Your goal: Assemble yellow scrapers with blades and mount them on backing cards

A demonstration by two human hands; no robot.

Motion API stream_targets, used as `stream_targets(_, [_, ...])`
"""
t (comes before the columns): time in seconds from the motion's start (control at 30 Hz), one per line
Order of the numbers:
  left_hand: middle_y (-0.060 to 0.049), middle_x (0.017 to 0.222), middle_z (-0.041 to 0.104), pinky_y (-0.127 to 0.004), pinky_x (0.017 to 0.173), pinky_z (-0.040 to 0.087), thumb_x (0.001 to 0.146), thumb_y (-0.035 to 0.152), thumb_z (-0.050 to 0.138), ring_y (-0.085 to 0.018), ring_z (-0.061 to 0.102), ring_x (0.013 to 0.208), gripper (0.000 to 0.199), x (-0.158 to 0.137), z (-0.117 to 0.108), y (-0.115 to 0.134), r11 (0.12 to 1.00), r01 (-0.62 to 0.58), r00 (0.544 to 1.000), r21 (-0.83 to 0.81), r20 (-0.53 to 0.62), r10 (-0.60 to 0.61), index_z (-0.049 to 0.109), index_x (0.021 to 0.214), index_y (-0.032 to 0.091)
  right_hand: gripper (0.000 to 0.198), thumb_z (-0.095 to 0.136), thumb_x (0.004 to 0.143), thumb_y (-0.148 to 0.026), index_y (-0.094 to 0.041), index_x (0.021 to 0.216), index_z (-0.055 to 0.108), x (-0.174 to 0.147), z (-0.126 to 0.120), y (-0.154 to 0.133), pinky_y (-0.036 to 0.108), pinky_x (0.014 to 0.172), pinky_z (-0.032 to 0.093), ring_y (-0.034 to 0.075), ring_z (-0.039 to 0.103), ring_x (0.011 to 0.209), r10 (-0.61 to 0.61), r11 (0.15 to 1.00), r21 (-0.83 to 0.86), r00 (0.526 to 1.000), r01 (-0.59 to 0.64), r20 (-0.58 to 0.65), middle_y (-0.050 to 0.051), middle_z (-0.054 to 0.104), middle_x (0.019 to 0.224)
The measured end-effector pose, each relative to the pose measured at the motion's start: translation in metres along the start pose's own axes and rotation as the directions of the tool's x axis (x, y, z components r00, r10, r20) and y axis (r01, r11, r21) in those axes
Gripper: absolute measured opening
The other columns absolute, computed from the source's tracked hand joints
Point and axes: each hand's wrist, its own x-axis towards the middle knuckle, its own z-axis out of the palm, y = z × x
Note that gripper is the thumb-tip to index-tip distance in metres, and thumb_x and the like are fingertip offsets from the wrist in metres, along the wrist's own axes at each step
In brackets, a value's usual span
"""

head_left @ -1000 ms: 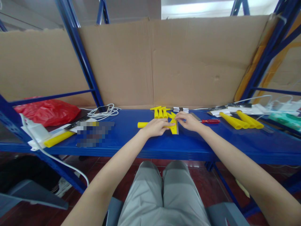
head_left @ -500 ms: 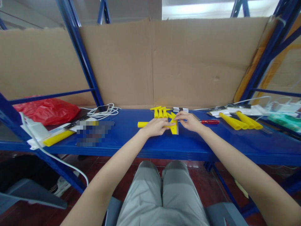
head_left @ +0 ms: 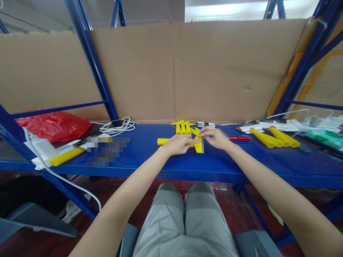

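A yellow T-shaped scraper [head_left: 198, 147] lies on the blue tabletop, its round handle pointing left and a thin pale strip along the right edge of its head. My left hand [head_left: 179, 144] is closed over the handle, with fingers reaching onto the head. My right hand [head_left: 215, 138] is at the head's upper right, its fingertips pinched close together; whatever they hold is too small to make out. Just behind my hands lie several more yellow scraper pieces [head_left: 183, 127]. A red screwdriver [head_left: 239, 138] rests to the right of my right hand.
Bundled black-and-white strips [head_left: 205, 124] lie at the back. Several yellow tapered handles [head_left: 264, 138] are at the right. On the left are a coiled white cable [head_left: 123, 125], a red plastic bag [head_left: 55, 125] and a yellow tube [head_left: 66, 157]. A cardboard sheet [head_left: 214, 71] stands behind.
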Motion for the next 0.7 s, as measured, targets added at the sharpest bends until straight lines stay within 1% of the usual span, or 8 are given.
stream_targets(0.27, [-0.005,0.107,0.065,-0.027,0.080,0.047,0.091,0.024,0.048,-0.019,0.062,0.101,0.039,0.000,-0.001,0.001,1.000,0.006,1.000,-0.011,-0.008,-0.006,0.056,0.129,0.031,0.034,0.046,0.077,-0.006,-0.024,0.084,0.073,0.000,-0.003,-0.003,0.038,0.083,0.052,0.017,0.062,0.090,0.048,0.999,0.005,0.999,-0.049,0.020,0.005,0.066,0.095])
stream_targets(0.37, [-0.005,0.108,0.065,-0.027,0.081,0.047,0.091,0.024,0.048,-0.019,0.061,0.103,0.039,0.000,-0.001,0.001,1.000,0.002,1.000,-0.010,-0.010,-0.003,0.056,0.129,0.031,0.030,0.047,0.079,-0.008,-0.023,0.086,0.071,0.000,-0.002,-0.003,0.040,0.086,0.051,0.018,0.062,0.094,0.072,0.997,0.018,0.997,-0.071,-0.012,0.006,0.065,0.097])
stream_targets(0.47, [-0.006,0.110,0.064,-0.028,0.083,0.047,0.092,0.024,0.047,-0.020,0.060,0.105,0.039,0.000,-0.001,0.001,1.000,0.016,1.000,-0.001,-0.009,-0.016,0.056,0.129,0.030,0.021,0.053,0.079,-0.015,-0.021,0.093,0.067,0.001,0.001,-0.002,0.041,0.084,0.053,0.019,0.062,0.094,0.208,0.973,0.114,0.975,-0.199,-0.080,0.008,0.064,0.105])
stream_targets(0.53, [-0.006,0.111,0.064,-0.028,0.083,0.047,0.092,0.024,0.046,-0.020,0.060,0.106,0.039,0.001,-0.001,0.001,0.999,0.044,0.999,0.010,-0.009,-0.044,0.056,0.130,0.030,0.023,0.059,0.077,-0.019,-0.020,0.101,0.060,0.002,0.003,-0.004,0.038,0.076,0.056,0.018,0.064,0.085,0.416,0.885,0.265,0.906,-0.383,-0.078,0.009,0.062,0.107])
stream_targets(0.57, [-0.006,0.112,0.064,-0.029,0.084,0.047,0.092,0.023,0.046,-0.020,0.060,0.106,0.040,0.001,-0.001,0.001,0.998,0.057,0.998,0.013,-0.011,-0.057,0.056,0.130,0.030,0.028,0.060,0.077,-0.020,-0.020,0.105,0.056,0.002,0.004,-0.006,0.037,0.071,0.057,0.017,0.064,0.079,0.534,0.795,0.360,0.845,-0.489,-0.032,0.009,0.063,0.104])
stream_targets(0.63, [-0.006,0.113,0.064,-0.029,0.085,0.048,0.092,0.023,0.046,-0.020,0.060,0.107,0.039,0.002,-0.001,0.002,0.997,0.074,0.997,0.013,-0.015,-0.074,0.056,0.130,0.029,0.035,0.061,0.079,-0.021,-0.019,0.111,0.049,0.004,0.005,-0.014,0.034,0.063,0.058,0.015,0.064,0.067,0.706,0.532,0.524,0.690,-0.666,0.161,0.006,0.065,0.091])
stream_targets(0.67, [-0.007,0.113,0.064,-0.030,0.086,0.048,0.092,0.023,0.046,-0.020,0.060,0.107,0.039,0.002,-0.001,0.002,0.997,0.077,0.997,0.008,-0.015,-0.077,0.056,0.129,0.029,0.038,0.061,0.080,-0.021,-0.019,0.114,0.046,0.005,0.005,-0.019,0.034,0.061,0.058,0.015,0.064,0.063,0.730,0.391,0.573,0.622,-0.721,0.284,0.005,0.065,0.084])
stream_targets(0.7, [-0.007,0.113,0.065,-0.031,0.086,0.048,0.092,0.023,0.046,-0.020,0.061,0.107,0.039,0.002,-0.001,0.001,0.997,0.076,0.997,0.000,-0.015,-0.076,0.057,0.129,0.028,0.040,0.062,0.080,-0.020,-0.019,0.116,0.045,0.005,0.005,-0.024,0.033,0.060,0.059,0.015,0.064,0.060,0.718,0.271,0.598,0.572,-0.754,0.396,0.003,0.066,0.078])
